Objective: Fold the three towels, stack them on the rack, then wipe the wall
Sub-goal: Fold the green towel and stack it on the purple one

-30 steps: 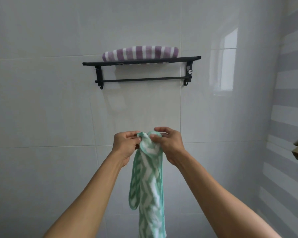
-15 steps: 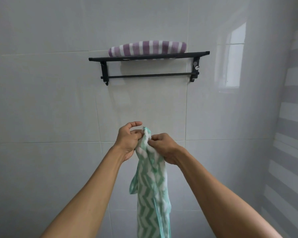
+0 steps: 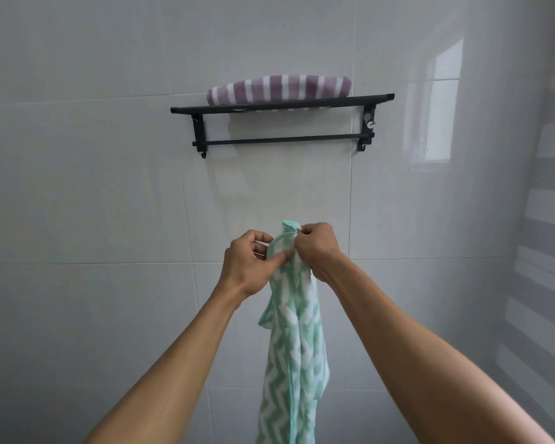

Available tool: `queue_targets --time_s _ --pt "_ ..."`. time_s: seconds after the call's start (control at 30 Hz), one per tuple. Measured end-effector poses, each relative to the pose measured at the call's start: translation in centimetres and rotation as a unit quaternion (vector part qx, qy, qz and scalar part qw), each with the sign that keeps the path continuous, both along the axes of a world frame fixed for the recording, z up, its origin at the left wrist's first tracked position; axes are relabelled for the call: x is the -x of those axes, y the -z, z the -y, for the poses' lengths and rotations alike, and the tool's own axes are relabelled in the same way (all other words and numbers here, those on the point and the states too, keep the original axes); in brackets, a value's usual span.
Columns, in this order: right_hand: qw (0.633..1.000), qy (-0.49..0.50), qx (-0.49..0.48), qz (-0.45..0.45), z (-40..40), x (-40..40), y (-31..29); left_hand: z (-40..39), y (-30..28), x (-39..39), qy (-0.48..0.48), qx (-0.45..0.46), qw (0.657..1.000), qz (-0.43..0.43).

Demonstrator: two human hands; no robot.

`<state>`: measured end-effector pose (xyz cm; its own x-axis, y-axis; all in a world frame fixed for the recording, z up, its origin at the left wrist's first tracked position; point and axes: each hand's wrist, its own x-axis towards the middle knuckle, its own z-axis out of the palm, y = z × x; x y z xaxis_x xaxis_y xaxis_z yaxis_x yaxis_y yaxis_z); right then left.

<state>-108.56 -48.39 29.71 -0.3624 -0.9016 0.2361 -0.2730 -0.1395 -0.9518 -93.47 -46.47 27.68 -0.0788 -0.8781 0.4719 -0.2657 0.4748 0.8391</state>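
While both my left hand (image 3: 249, 264) and right hand (image 3: 314, 248) pinched the limp green towel (image 3: 297, 341) at mid-frame, it hung soft and light, best gripped by its corners.

Mint zigzag towel (image 3: 293, 347), purple-striped towel (image 3: 279, 88) (black rack (image 3: 282, 104))

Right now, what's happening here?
A person stands facing a tiled wall, holding a green-and-white zigzag towel by its top edge. The left hand and the right hand both pinch it close together, and the rest hangs down bunched, not yet folded. One purple striped towel lies folded on the black rack above.
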Motion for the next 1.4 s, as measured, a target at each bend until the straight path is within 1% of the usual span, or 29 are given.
queue_targets --time_s 0.07,0.1,0.13,0.2,0.23,0.27,0.33,0.4,0.47,0.53,0.6,0.63,0.7,0.73,0.77,0.83,0.9,1.0,1.1,1.13,1.17,1.23,1.3,1.4 --pt "1.0 0.009 0.0 0.002 0.0 0.1 -0.1 -0.2 0.1 0.3 -0.015 0.021 0.999 0.046" --pt "1.0 0.005 0.002 0.005 -0.1 0.2 -0.2 -0.2 0.2 0.6 -0.018 0.02 0.999 0.046" --pt "1.0 -0.004 0.009 0.016 -0.1 0.3 -0.2 0.0 0.1 0.9 -0.02 0.006 1.0 0.021" --pt "0.996 -0.043 0.017 0.073 -0.4 0.7 -0.2 1.4 -0.1 0.7 -0.043 -0.037 0.996 -0.067" --pt "0.994 -0.056 0.011 0.098 -0.6 1.3 -0.1 2.4 -0.3 0.1 -0.07 -0.049 0.99 -0.11" --pt "0.993 -0.055 0.0 0.106 -0.7 2.3 0.1 3.4 -0.5 -0.8 -0.11 -0.053 0.984 -0.133" --pt "0.997 -0.019 -0.025 0.065 -1.1 4.6 0.7 4.9 -0.8 -3.7 -0.204 -0.053 0.97 -0.119" --pt "0.997 0.037 -0.067 -0.027 -1.7 7.6 1.3 5.6 -0.9 -6.7 -0.275 -0.056 0.955 -0.096" --pt "0.979 0.123 -0.123 -0.107 -2.5 9.9 2.0 5.9 -0.7 -8.9 -0.318 -0.074 0.943 -0.069" --pt "0.972 0.17 -0.139 -0.088 -2.9 10.6 2.4 6.1 -0.4 -9.5 -0.329 -0.088 0.94 -0.036" --pt "0.976 0.181 -0.122 -0.012 -2.7 9.1 2.4 6.0 -0.1 -8.4 -0.309 -0.095 0.946 -0.013" --pt "0.979 0.165 -0.109 0.045 -2.2 7.8 2.3 5.9 0.0 -7.5 -0.289 -0.099 0.952 -0.017" --pt "0.982 0.076 -0.072 0.156 -1.5 4.6 1.9 5.5 0.2 -4.8 -0.212 -0.116 0.968 -0.069" --pt "0.979 0.019 -0.055 0.196 -1.4 2.9 1.6 5.4 0.2 -3.5 -0.165 -0.131 0.972 -0.104" --pt "0.977 -0.03 -0.044 0.205 -1.5 1.4 1.3 5.4 0.2 -2.2 -0.123 -0.148 0.972 -0.135" --pt "0.977 -0.09 -0.036 0.188 -1.5 -0.8 0.9 5.1 -0.2 -0.6 -0.052 -0.181 0.968 -0.166" --pt "0.98 -0.111 -0.04 0.161 -1.6 -1.6 0.7 4.7 -0.7 0.0 0.004 -0.201 0.965 -0.165" --pt "0.978 -0.13 -0.056 0.154 -2.1 -1.4 0.4 4.0 -1.0 -0.3 0.024 -0.195 0.967 -0.159" --pt "0.972 -0.185 -0.056 0.136 -2.7 -0.8 0.6 3.7 -0.8 -0.9 0.031 -0.19 0.965 -0.178" --pt "0.973 -0.192 -0.046 0.115 -2.8 -0.6 0.7 3.8 -0.7 -1.0 0.04 -0.193 0.963 -0.183" --pt "0.98 -0.182 -0.029 0.074 -2.8 -0.5 0.9 3.8 -0.7 -1.1 0.052 -0.197 0.962 -0.184" --pt "0.991 -0.126 0.008 -0.035 -2.6 -0.2 1.3 3.6 -0.6 -0.9 0.075 -0.203 0.959 -0.181" --pt "0.988 -0.087 0.041 -0.12 -2.6 0.0 1.4 3.3 -0.5 -0.8 0.085 -0.205 0.958 -0.18" --pt "0.978 -0.081 0.06 -0.182 -2.9 0.4 1.2 3.1 -0.6 -0.9 0.068 -0.199 0.96 -0.186"
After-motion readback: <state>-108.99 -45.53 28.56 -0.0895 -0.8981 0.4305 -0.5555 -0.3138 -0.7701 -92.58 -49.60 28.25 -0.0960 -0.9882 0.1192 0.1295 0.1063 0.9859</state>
